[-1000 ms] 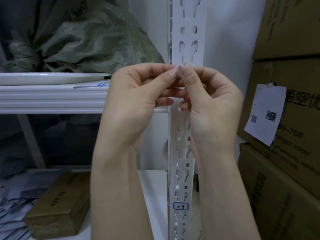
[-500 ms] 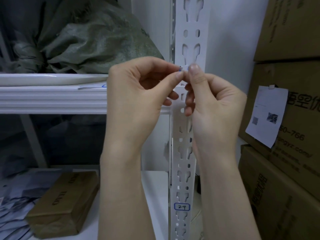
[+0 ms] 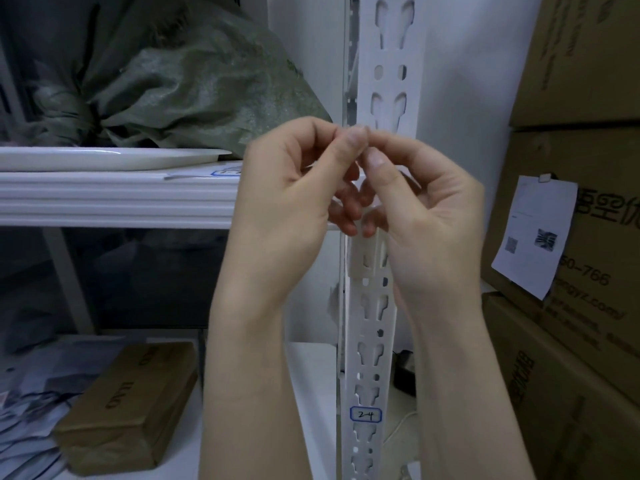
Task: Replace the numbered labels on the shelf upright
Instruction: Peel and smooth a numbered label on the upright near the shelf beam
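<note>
Head view: left hand (image 3: 287, 192) and right hand (image 3: 427, 220) meet at the shelf's front edge, fingertips pinching what looks like a tiny label (image 3: 349, 127). The upright (image 3: 372, 323) runs vertically just behind them, nearer the right hand. The 2-4 label (image 3: 366, 415) sits well below.

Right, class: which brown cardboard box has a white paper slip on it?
The middle brown cardboard box of the right stack: the white paper slip hangs on its front; the box above and the box below carry none.
</note>
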`<state>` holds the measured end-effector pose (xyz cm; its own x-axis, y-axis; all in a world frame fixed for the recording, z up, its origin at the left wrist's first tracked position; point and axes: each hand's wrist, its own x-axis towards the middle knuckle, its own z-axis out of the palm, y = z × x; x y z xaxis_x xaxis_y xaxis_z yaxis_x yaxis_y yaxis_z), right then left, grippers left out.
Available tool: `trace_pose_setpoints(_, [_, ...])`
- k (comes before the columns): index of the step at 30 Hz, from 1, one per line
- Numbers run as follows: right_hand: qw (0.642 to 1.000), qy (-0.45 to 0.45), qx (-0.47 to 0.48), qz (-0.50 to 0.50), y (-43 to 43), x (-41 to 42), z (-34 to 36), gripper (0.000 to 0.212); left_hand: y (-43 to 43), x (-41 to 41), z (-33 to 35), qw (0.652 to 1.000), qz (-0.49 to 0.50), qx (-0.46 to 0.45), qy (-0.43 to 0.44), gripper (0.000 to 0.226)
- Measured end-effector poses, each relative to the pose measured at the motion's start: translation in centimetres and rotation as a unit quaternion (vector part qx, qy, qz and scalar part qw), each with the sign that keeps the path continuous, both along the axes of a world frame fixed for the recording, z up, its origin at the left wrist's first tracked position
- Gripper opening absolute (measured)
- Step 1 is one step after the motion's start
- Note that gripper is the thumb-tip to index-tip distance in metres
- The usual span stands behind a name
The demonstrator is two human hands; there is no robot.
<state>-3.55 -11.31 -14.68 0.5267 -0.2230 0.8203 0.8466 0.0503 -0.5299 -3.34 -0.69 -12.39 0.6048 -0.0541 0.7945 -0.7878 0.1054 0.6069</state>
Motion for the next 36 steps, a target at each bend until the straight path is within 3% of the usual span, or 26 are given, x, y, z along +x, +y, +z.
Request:
trace_pose_setpoints(7, [0.998,-0.058,-0.016,-0.024,0.2,-0.1,0.0,0.011,0.9,-0.7,0.3,0.999,-0.019,-0.022,0.018,0.021])
trace_pose_setpoints(15, [0.972,-0.098,-0.050,-0.206,0.8,-0.1,0.0,0.012,1.9,-0.9,0.4,0.998,0.019,-0.019,0.051,0.012])
trace_pose_setpoints(23, [0.987,-0.065,-0.054,-0.133,1.6,-0.2,0.0,0.010,3.3,-1.3,0.5,0.996,0.051,-0.029,0.061,0.015])
trace_pose_setpoints(29, [0.982,-0.055,-0.113,-0.141,3.0,-0.3,-0.1,0.016,4.5,-1.6,0.2,0.991,0.070,-0.078,0.083,0.011])
trace_pose_setpoints(36, [0.982,-0.051,-0.150,-0.107,6.7,0.0,-0.4,0.020,7.0,-2.2,-1.6,0.974,0.213,-0.073,0.028,0.008])
